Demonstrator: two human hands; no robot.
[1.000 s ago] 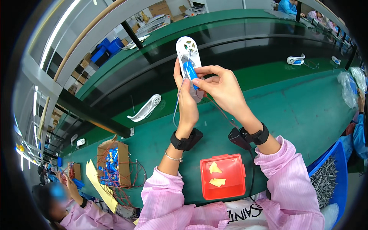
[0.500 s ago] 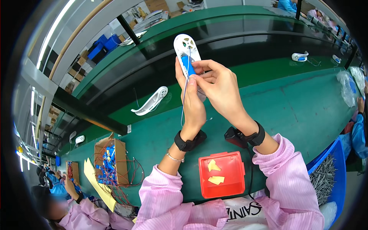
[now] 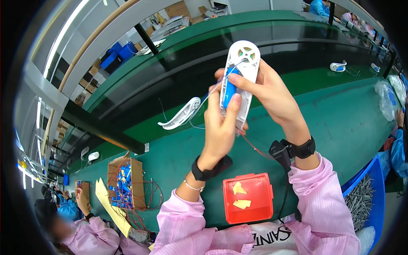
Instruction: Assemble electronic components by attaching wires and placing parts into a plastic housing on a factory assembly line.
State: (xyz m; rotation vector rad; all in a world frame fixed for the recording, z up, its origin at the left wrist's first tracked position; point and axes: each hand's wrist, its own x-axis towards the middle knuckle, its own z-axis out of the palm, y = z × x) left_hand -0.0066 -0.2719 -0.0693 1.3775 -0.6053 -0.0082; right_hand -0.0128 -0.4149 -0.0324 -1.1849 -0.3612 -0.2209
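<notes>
Both hands hold a white plastic housing (image 3: 251,70), raised above the bench with its open inside toward me. A round vented part shows at its upper end. Lengthwise inside lies a blue cylindrical battery (image 3: 230,92). My left hand (image 3: 219,127) grips the lower left side, its thumb against the battery's lower end. Round the right edge wraps my right hand (image 3: 276,91), thumb on the battery's upper end and most fingers hidden behind. A thin wire (image 3: 211,92) crosses the left side; a red wire (image 3: 254,147) hangs below.
A similar white housing (image 3: 182,114) lies left beyond my hands, with others farther along the line. Nearer are a red tray (image 3: 269,208) with yellow pieces, a cardboard box (image 3: 138,182) of blue batteries with tangled wires, and a blue bin (image 3: 379,191) of metal screws. A co-worker sits at left.
The housing has moved right and turned, showing more of its inside. My right hand has shifted from pinching near the battery to gripping the housing's right edge. The red wire has come into view.
</notes>
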